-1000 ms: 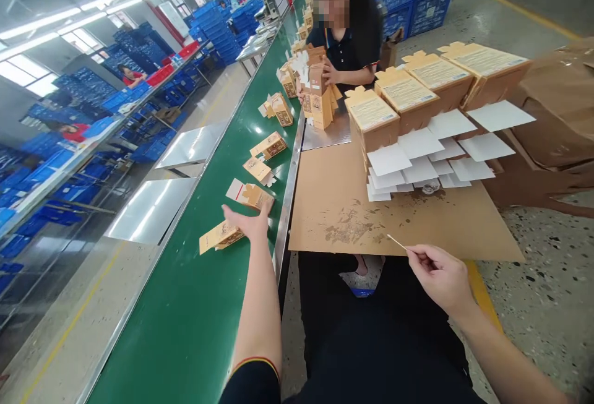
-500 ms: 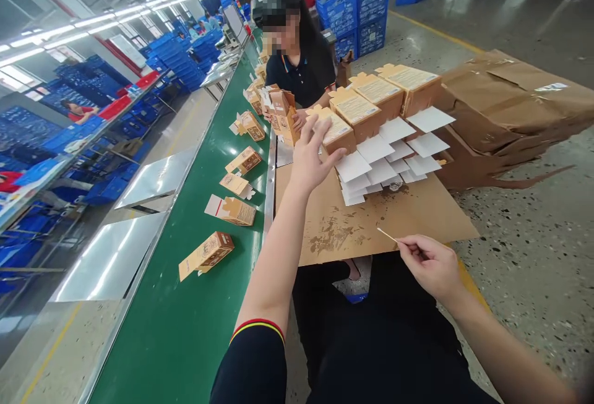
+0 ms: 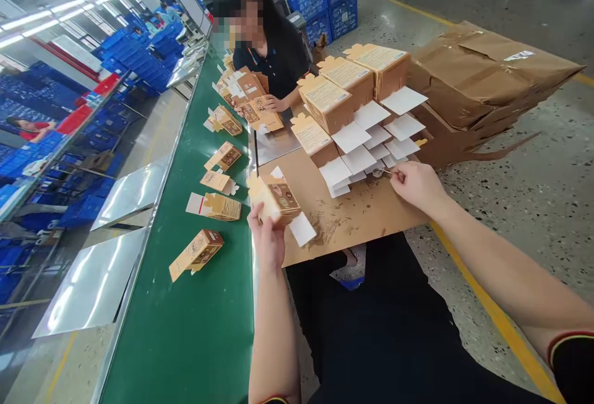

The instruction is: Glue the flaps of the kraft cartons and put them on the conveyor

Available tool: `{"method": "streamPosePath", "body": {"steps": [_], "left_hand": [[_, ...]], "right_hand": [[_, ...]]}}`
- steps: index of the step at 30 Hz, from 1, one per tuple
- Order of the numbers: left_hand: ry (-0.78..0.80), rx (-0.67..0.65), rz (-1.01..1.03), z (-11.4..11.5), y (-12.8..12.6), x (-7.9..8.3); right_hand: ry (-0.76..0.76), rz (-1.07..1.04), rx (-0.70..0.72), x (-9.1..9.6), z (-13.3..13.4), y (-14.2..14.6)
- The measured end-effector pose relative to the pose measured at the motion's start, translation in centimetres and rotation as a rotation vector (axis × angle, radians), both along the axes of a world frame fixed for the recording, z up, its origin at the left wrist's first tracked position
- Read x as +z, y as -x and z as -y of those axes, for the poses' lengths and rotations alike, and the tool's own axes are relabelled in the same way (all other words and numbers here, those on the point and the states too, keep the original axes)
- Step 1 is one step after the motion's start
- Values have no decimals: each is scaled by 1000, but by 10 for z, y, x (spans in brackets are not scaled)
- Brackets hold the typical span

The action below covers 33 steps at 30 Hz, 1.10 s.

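Note:
My left hand (image 3: pixel 266 238) is closed around a small tan carton (image 3: pixel 275 199) with a white flap, held over the near-left part of the brown cardboard sheet (image 3: pixel 366 209). My right hand (image 3: pixel 416 182) pinches a thin stick whose tip (image 3: pixel 383 172) reaches a small clear dish at the foot of the stacked flat cartons (image 3: pixel 344 101). White flaps fan out from those stacks beside my right hand.
A green conveyor belt (image 3: pixel 204 317) runs along the left with several folded cartons (image 3: pixel 197 252) lying on it. A person in a dark shirt (image 3: pixel 273 60) handles cartons farther up the line. Large brown cardboard (image 3: pixel 482 76) lies at right; blue crates stand behind.
My left hand went from the belt up to the stacks and came back holding a carton. My right hand moved forward with the stick to the foot of the stacks.

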<state>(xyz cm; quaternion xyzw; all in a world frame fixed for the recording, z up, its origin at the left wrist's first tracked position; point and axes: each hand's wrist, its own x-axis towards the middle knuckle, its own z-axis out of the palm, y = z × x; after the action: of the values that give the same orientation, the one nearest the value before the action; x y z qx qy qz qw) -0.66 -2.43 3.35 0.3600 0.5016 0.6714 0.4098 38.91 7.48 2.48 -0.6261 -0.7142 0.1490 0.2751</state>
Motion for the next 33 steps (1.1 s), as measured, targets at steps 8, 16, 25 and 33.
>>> {"method": "streamPosePath", "body": {"steps": [8,16,25,33], "left_hand": [[161,-12,151,35,-13,-41],[201,-22,18,26,-1,-50],[258,-48,-121,33,-1,-46],[304,-97,-333,38,-3,-63]], "right_hand": [[13,0,49,4,-13,-4],[22,-308,403,-33,101,90],[-24,-225,592,-69,117,172],[-92,-307,422,-63,108,136]]}}
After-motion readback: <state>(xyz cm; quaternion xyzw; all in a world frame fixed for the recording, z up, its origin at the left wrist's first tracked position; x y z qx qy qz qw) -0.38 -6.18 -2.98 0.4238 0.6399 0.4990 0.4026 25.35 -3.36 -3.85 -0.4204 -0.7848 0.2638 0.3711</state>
